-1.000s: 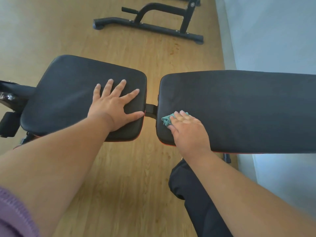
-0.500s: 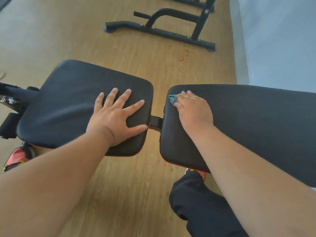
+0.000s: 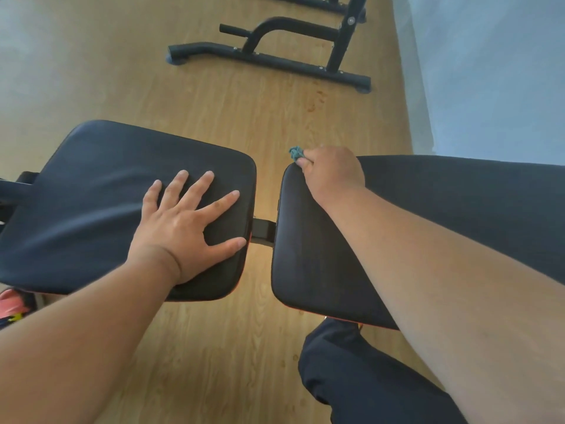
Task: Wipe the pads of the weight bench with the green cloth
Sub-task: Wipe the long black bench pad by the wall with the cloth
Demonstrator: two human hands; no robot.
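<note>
The weight bench has two black pads, a seat pad (image 3: 101,191) on the left and a long back pad (image 3: 443,203) on the right, joined by a black metal bracket (image 3: 262,231). My left hand (image 3: 186,228) lies flat on the seat pad with fingers spread. My right hand (image 3: 331,171) is at the far left corner of the back pad, its fingers curled round the bunched green cloth (image 3: 296,153), which sticks out past the pad's edge.
A black metal frame (image 3: 275,56) stands on the wooden floor beyond the bench. A pale wall (image 3: 495,71) runs along the right. My dark trouser leg (image 3: 367,381) is below the back pad, and a red shoe (image 3: 12,302) shows at lower left.
My right hand has slid the green cloth from the near edge of the back pad across to its far corner. My left hand has stayed flat on the seat pad.
</note>
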